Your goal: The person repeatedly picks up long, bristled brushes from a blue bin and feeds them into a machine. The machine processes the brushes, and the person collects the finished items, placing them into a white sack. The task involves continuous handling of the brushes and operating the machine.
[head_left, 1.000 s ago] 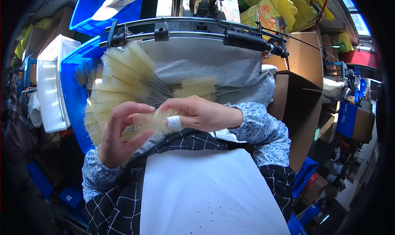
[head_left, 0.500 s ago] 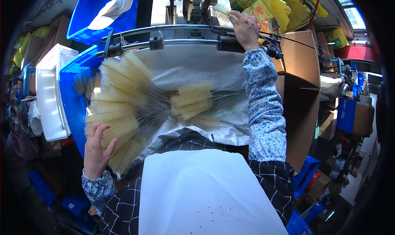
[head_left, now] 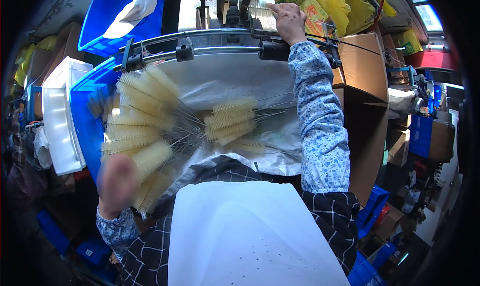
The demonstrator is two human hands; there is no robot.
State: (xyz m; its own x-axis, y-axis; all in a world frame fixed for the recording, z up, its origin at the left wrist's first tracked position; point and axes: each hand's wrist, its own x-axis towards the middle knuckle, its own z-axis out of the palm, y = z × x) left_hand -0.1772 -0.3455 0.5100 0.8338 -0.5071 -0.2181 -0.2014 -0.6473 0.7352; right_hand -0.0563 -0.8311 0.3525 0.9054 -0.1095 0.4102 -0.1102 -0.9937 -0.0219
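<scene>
Up at the machine [head_left: 225,6], right hand [head_left: 287,21] pinches a pale brush [head_left: 260,8] between its fingertips.

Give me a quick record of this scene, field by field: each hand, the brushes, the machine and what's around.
right hand: stretched up to the machine, fingers on a brush held there
left hand: blurred, low beside the big brush pile; whether it grips any cannot be told
small brush pile: on the white sheet, apart from the big pile
rail: metal, curving across in front of the machine
blue bin: left of the piles
white tray: further left
apron: white, at lower edge
boxes: cardboard, right
</scene>
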